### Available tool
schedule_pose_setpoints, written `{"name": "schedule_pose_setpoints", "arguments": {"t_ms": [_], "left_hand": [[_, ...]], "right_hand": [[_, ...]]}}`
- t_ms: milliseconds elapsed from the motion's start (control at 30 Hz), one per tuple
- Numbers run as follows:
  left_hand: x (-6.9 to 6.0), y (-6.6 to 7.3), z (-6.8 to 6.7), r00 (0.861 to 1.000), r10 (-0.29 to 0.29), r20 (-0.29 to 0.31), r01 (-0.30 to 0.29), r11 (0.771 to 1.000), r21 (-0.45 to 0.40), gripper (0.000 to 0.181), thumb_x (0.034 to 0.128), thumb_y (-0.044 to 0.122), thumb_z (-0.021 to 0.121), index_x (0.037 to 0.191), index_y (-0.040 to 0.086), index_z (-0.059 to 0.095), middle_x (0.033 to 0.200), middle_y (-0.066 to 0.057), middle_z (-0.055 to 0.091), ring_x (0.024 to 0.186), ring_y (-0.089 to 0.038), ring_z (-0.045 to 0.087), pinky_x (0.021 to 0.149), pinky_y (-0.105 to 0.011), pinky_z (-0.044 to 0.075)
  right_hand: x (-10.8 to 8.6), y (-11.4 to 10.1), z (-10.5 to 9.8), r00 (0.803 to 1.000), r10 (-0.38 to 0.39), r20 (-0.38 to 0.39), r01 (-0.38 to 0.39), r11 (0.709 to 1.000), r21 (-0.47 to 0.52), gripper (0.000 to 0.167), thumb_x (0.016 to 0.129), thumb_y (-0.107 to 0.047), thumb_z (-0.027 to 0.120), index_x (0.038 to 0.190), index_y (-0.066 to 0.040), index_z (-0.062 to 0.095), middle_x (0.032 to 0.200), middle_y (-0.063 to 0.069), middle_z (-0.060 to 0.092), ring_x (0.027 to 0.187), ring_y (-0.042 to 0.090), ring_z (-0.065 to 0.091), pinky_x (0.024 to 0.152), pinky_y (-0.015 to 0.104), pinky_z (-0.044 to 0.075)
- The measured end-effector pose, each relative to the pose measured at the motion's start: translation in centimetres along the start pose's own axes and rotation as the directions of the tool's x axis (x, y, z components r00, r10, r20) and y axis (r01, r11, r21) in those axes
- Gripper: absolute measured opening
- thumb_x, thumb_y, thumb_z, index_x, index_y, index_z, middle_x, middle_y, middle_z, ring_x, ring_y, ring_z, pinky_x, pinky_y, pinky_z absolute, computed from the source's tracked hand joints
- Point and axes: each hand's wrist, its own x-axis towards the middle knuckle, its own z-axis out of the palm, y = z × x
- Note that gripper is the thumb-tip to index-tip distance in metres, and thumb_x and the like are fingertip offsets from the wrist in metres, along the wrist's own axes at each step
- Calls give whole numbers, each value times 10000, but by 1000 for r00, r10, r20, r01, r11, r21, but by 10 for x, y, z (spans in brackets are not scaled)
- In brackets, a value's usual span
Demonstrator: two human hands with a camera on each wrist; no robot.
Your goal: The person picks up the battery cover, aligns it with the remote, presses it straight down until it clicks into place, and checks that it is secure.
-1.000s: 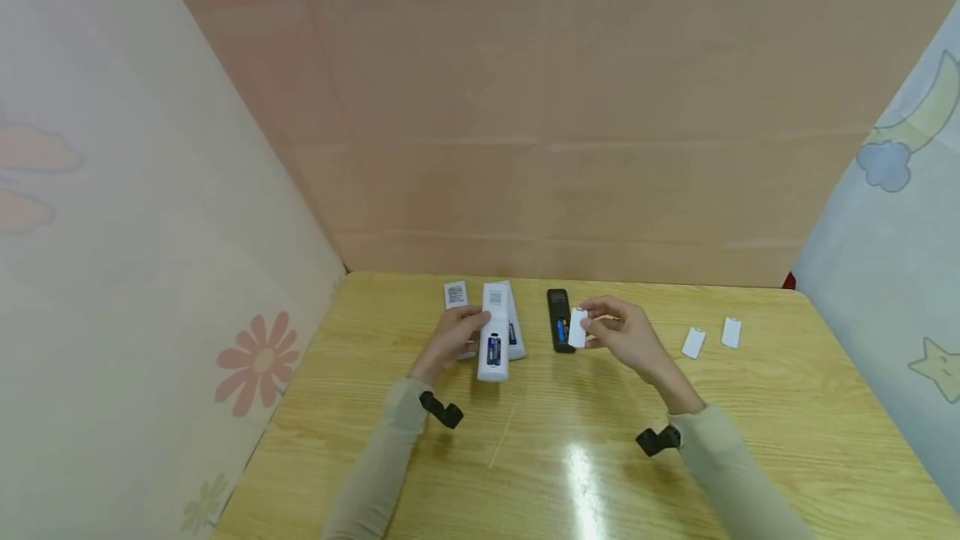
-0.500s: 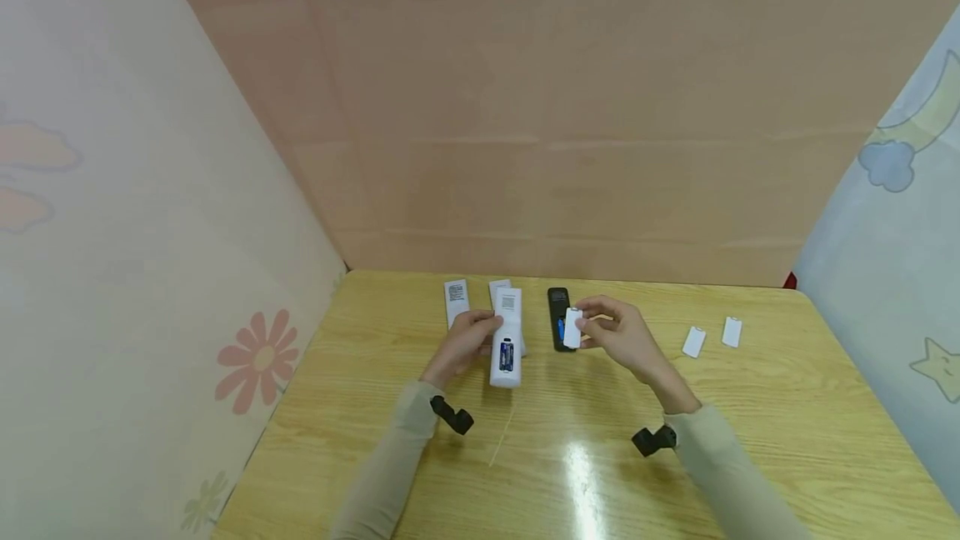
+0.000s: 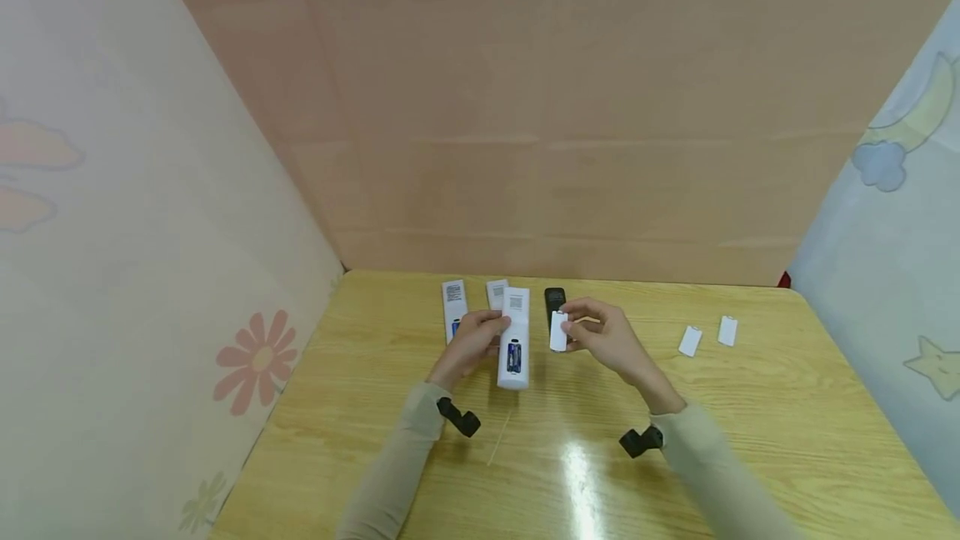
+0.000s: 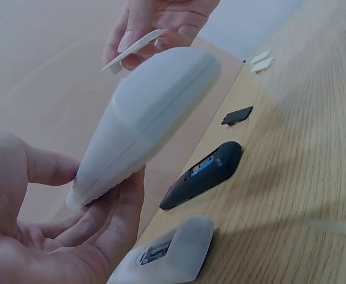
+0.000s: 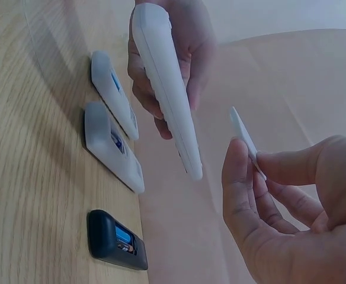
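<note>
White remote [image 3: 515, 330], gripped by the left hand [image 3: 470, 343], and white cover [image 3: 558, 332], pinched by the right hand [image 3: 606, 340], are brought closer together. Its printed label [image 3: 516, 304] on the remote is illegible.

White elongated plastic remote controls [image 3: 515, 325] [image 3: 454, 305] [image 3: 496, 294]: 3. Black elongated plastic remote control [image 3: 555, 298]: 1. Small white rectangular plastic covers [image 3: 558, 333] [image 3: 690, 341] [image 3: 727, 331]: 3. Small black rectangular plastic cover [image 4: 239, 115]: 1. Blue cylindrical batteries [image 3: 513, 357]: too small to count. Bare hands [image 3: 471, 343] [image 3: 609, 340]: 2. Black wrist-worn cameras [image 3: 459, 418] [image 3: 642, 442]: 2. Yellowish wood-grain table [image 3: 337, 440]: 1.
</note>
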Motion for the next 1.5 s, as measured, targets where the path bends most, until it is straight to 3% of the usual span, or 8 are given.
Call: {"name": "schedule_pose_setpoints", "arguments": {"t_ms": [200, 333, 600, 867, 1133, 1500], "left_hand": [[0, -2, 3, 1000, -9, -5, 9, 1000, 1, 494, 1099, 242, 615, 1505, -31, 548, 1251, -187, 732, 970, -192, 747, 851, -350, 631], [1, -4, 5, 1000, -14, -5, 14, 1000, 0, 503, 1097, 243, 617, 1508, -37, 541, 1243, -184, 735, 956, -175, 742, 832, -329, 625], [2, -7, 7, 1000, -12, -17, 13, 1000, 11, 498, 1094, 239, 618, 1503, -38, 551, 1214, -175, 747, 874, -136, 707, 754, -283, 599], [4, -7, 10, 1000, -11, -27, 11, 1000, 19, 488, 1092, 266, 625, 1480, -27, 577, 1197, -155, 748, 904, -154, 715, 782, -303, 611], [6, -12, 14, 999, -23, -40, 25, 999, 42, 514, 1092, 296, 626, 1496, -16, 568, 1228, -139, 739, 978, -180, 726, 824, -324, 620], [7, -13, 17, 1000, -13, -19, 14, 1000, 15, 509, 1093, 271, 622, 1497, -33, 563, 1233, -157, 732, 953, -182, 715, 795, -306, 622]], "right_hand": [[2, 0, 7, 1000, 5, 6, -5, 1000, 10, 302, 1046, -11, 661, 1337, 65, 642, 1188, 290, 608, 967, 277, 746, 789, 427, 669], [2, 0, 9, 1000, 4, 18, -4, 1000, -7, 310, 1051, -21, 659, 1349, 62, 633, 1186, 280, 602, 978, 290, 745, 764, 354, 666], [4, -1, 14, 999, 15, 43, -15, 1000, 0, 310, 1056, -30, 653, 1354, 52, 632, 1177, 267, 584, 1011, 309, 746, 776, 344, 664], [7, 1, 20, 999, 4, 50, -5, 1000, 22, 286, 1042, -1, 659, 1320, 60, 642, 1127, 245, 579, 985, 299, 743, 819, 480, 664], [6, -1, 25, 998, -19, 64, 16, 999, 49, 282, 1038, 0, 666, 1311, 65, 639, 1118, 241, 579, 953, 291, 737, 761, 372, 668], [5, 1, 30, 996, -35, 82, 31, 998, 51, 280, 1050, 10, 644, 1326, 52, 639, 1156, 314, 581, 906, 253, 743, 759, 371, 668]]}}
